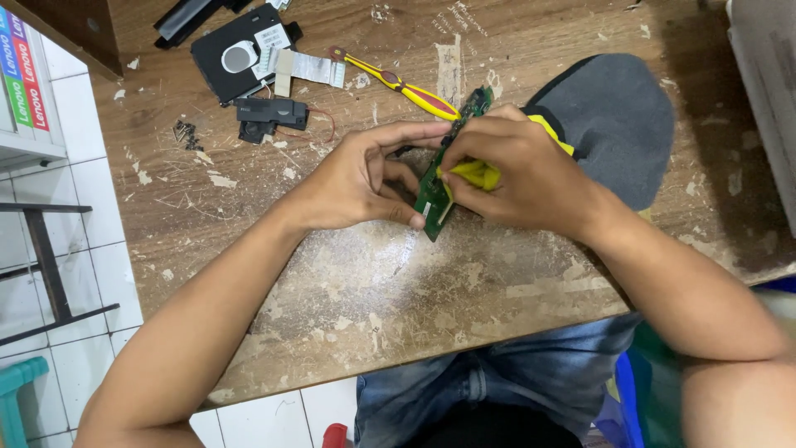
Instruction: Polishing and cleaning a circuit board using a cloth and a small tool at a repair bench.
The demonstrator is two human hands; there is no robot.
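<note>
Left hand: the left hand [356,178] steadies a narrow green circuit board [434,199], its fingers [406,131] curled and closed around the board's left edge, thumb near the lower end.
Right hand: the right hand [514,170] is clenched around a yellow tool handle [477,172] pressed against the board's face; the working tip is hidden under the fingers, so what kind of tool it is cannot be told.
Board position: held on edge and tilted, lower end resting on or just above the worn wooden bench [373,282], upper end [477,101] sticking out past the knuckles.
Doing it well: in my judgement, the board wants firm support from both sides so it does not flex, with light, steady pressure from the tool and the fingers kept off the components.
Risk: a slip could scrape the board or jab the left thumb.
Nearby: a dark grey pad [618,124] lies under the right wrist; a yellow and red screwdriver [398,83] lies just behind the hands.
Further back: a black drive-like unit with a pale ribbon cable [240,54], a small black speaker module [265,114] with a red wire, and a few dark screws [184,133].
</note>
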